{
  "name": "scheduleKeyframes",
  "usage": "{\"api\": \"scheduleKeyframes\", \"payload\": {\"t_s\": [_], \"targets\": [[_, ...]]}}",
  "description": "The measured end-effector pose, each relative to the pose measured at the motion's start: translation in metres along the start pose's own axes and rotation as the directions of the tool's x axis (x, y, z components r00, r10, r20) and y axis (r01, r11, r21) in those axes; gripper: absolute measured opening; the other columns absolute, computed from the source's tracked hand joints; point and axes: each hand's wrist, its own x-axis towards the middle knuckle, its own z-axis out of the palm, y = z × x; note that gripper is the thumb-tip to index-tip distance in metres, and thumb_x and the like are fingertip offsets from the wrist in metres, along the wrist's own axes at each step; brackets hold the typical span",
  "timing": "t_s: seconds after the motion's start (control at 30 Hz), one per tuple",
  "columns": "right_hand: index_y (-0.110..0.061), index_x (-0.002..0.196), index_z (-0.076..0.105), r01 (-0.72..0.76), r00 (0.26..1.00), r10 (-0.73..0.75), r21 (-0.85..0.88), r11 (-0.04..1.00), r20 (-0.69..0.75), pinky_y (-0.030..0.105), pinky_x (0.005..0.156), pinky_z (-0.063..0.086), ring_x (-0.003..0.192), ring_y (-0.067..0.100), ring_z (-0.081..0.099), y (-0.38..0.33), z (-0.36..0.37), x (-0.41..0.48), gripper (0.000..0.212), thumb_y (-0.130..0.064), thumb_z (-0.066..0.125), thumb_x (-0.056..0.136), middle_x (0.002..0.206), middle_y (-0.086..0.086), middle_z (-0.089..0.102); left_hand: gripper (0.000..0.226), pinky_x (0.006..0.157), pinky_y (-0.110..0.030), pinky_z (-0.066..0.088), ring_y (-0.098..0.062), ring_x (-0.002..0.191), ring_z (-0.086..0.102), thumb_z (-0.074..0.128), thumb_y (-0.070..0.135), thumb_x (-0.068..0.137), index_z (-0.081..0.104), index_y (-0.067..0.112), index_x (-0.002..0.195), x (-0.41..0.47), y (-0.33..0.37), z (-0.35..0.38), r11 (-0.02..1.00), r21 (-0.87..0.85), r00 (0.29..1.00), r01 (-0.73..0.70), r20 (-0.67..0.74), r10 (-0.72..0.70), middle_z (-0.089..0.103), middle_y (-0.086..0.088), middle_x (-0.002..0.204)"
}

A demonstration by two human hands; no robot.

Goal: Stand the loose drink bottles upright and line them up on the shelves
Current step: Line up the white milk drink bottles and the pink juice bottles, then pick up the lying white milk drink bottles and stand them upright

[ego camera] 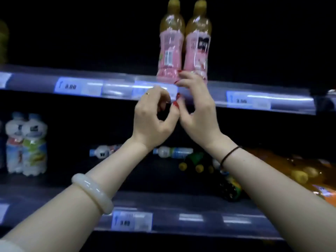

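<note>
Nearest, a smooth pale bangle rings the left wrist; the left hand curls on nothing, the right hand is loosely bent, fingertips touching two pink-labelled bottles at their bases. These clear plastic bottles stand upright, caps up, on the upper shelf; deeper on the lower shelf small bottles lie sideways, caps left

Pink-labelled bottles, olive caps; red nails; white bangle

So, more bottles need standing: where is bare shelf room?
Upper shelf: bare both sides of the pink-label bottles. Lower shelf: free between the upright white bottles and the lying blue-capped bottle. Crowded right: fallen green bottles and orange bottles.
</note>
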Motion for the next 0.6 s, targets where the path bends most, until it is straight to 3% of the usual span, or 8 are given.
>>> {"api": "scheduleKeyframes", "payload": {"t_s": [0.07,0.17,0.27,0.33,0.4,0.5,0.53,0.6], "targets": [[0.007,0.106,0.062,0.061,0.994,-0.061,0.003,0.998,0.095,0.043,0.106,0.040,0.122,0.034,0.052,-0.005,0.016,-0.029,0.023,0.008,0.054,0.084,0.129,0.024,0.055,0.018,0.058,-0.025,0.034,-0.015,0.058,0.039,0.048,0.016,0.079,0.052,-0.001,0.076,-0.028,-0.013,-0.010,0.999,0.032,0.996,0.015,0.092,-0.018,0.048,-0.007,0.064],[0.008,0.104,0.063,0.062,0.991,-0.062,0.006,0.998,0.116,0.039,0.112,0.034,0.133,0.036,0.040,-0.012,0.041,-0.058,0.024,0.009,0.053,0.083,0.138,0.029,0.043,0.022,0.062,-0.030,0.039,-0.016,0.064,0.045,0.043,0.023,0.078,0.053,0.003,0.081,-0.060,-0.049,-0.027,0.972,0.110,0.942,0.208,0.244,-0.230,0.051,-0.002,0.071],[0.009,0.107,0.062,0.115,0.992,-0.113,-0.041,0.992,0.049,0.039,0.114,0.028,0.135,0.038,0.033,-0.008,0.068,-0.064,0.031,0.012,0.050,0.079,0.137,0.030,0.044,0.015,0.069,-0.028,0.050,-0.019,0.075,0.056,0.049,0.019,0.081,0.055,0.014,0.093,-0.073,-0.095,-0.040,0.846,0.243,0.789,0.475,0.308,-0.531,0.058,-0.002,0.082],[0.004,0.110,0.060,0.197,0.967,-0.178,-0.091,0.976,0.184,0.044,0.113,0.030,0.133,0.035,0.036,0.004,0.089,-0.075,0.036,0.006,0.046,0.078,0.135,0.027,0.050,0.019,0.077,-0.028,0.052,-0.021,0.085,0.059,0.053,0.012,0.085,0.056,0.014,0.103,-0.079,-0.127,-0.048,0.752,0.358,0.663,0.554,0.356,-0.658,0.060,-0.003,0.091],[-0.001,0.103,0.063,0.210,0.921,-0.134,-0.176,0.962,0.365,0.041,0.107,0.034,0.126,0.032,0.044,0.022,0.113,-0.092,0.034,-0.004,0.043,0.076,0.128,0.023,0.058,0.025,0.079,-0.031,0.049,-0.023,0.092,0.059,0.056,0.011,0.085,0.056,0.011,0.111,-0.083,-0.160,-0.057,0.706,0.451,0.561,0.546,0.429,-0.708,0.061,-0.007,0.100],[-0.006,0.094,0.064,0.019,0.810,0.245,-0.442,0.897,0.532,0.039,0.085,0.047,0.101,0.035,0.060,0.042,0.134,-0.104,0.027,-0.014,0.043,0.078,0.104,0.013,0.065,0.028,0.071,-0.025,0.040,-0.020,0.090,0.057,0.058,0.022,0.088,0.056,0.009,0.113,-0.085,-0.196,-0.067,0.680,0.562,0.425,0.471,0.531,-0.733,0.060,-0.008,0.102],[-0.008,0.103,0.061,-0.040,0.710,0.434,-0.584,0.811,0.555,0.038,0.086,0.045,0.104,0.034,0.058,0.052,0.138,-0.107,0.026,-0.017,0.047,0.082,0.109,0.011,0.061,0.027,0.070,-0.024,0.040,-0.020,0.090,0.058,0.059,0.024,0.088,0.056,0.010,0.111,-0.085,-0.206,-0.067,0.681,0.575,0.390,0.453,0.559,-0.732,0.059,-0.005,0.100],[-0.013,0.123,0.051,-0.107,0.449,0.776,-0.836,0.538,0.442,0.039,0.092,0.040,0.117,0.032,0.049,0.071,0.137,-0.117,0.040,-0.028,0.055,0.087,0.126,0.011,0.051,0.025,0.073,-0.026,0.046,-0.021,0.094,0.060,0.061,0.023,0.086,0.056,0.015,0.109,-0.086,-0.217,-0.054,0.710,0.561,0.333,0.425,0.633,-0.699,0.060,-0.004,0.100]]}}
